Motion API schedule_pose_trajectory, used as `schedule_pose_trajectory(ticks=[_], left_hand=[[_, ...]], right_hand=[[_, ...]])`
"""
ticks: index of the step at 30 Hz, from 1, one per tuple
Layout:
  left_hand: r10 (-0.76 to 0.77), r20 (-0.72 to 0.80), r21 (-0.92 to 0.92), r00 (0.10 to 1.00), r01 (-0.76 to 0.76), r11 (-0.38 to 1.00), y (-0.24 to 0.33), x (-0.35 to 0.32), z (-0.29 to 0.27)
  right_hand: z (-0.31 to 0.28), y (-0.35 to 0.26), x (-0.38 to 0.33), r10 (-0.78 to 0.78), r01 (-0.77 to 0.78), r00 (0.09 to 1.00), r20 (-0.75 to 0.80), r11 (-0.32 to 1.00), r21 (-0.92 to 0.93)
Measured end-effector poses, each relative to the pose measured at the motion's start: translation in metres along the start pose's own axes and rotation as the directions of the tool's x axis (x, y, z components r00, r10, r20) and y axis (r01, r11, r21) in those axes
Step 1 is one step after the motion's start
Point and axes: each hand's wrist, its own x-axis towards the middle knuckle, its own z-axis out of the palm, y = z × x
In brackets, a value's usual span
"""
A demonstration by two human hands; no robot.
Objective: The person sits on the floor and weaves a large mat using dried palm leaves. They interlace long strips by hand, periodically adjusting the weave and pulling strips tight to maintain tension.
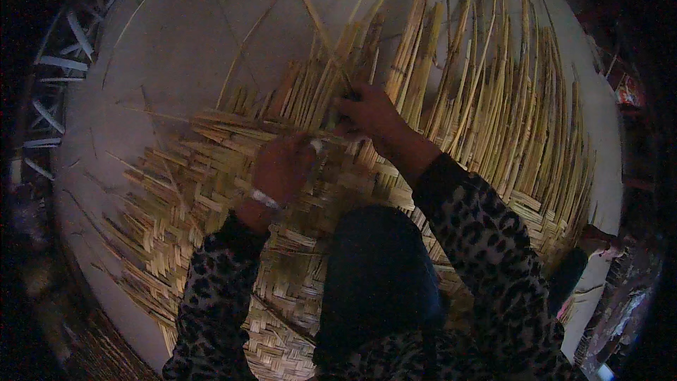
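Note:
A half-woven mat (282, 339) of flat, straw-coloured split-cane strips spreads out under me. Loose strip ends (486, 99) fan out from its far and right sides. My right hand (374, 116) is closed at the far edge of the weave, with its fingers pinching a long cane strip (314, 14) that runs up and away to the left. Lower and to the left, my left hand (282, 166) is curled over the woven edge. Something small and white shows at its fingertips; what those fingers hold is hidden. A pale band circles the left wrist.
My dark-clothed knee (377, 268) rises over the mat's near middle. The mat lies on a pale floor (204, 21). A pale lattice structure (70, 56) stands at the far left. Single thin strips stick out past the mat's left edge. Clutter lies at the dim right rim.

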Motion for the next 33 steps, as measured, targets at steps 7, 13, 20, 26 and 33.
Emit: schedule_pose_trajectory(ticks=[7,13,20,26,33], left_hand=[[0.266,-0.035,0.153,0.963,-0.258,0.954,0.011,0.078,-0.005],[0.474,0.053,0.184,0.879,-0.475,0.861,0.017,0.116,-0.012],[0.535,0.397,-0.135,0.746,-0.529,0.838,0.007,0.153,-0.033],[0.332,0.428,-0.147,0.84,-0.298,0.943,0.028,0.154,-0.042],[0.301,0.483,-0.292,0.822,-0.172,0.941,0.033,0.161,-0.036]], right_hand=[[-0.004,-0.007,-0.007,0.002,-0.003,0.998,0.057,1.0,0.015],[-0.009,-0.013,-0.017,-0.023,0.012,0.99,0.143,0.997,0.075],[-0.018,-0.008,-0.011,-0.012,-0.014,0.969,0.245,0.994,0.105],[-0.026,-0.007,-0.008,0.036,-0.084,0.945,0.324,0.988,0.133],[-0.032,-0.009,-0.006,0.078,-0.15,0.908,0.412,0.978,0.146]])
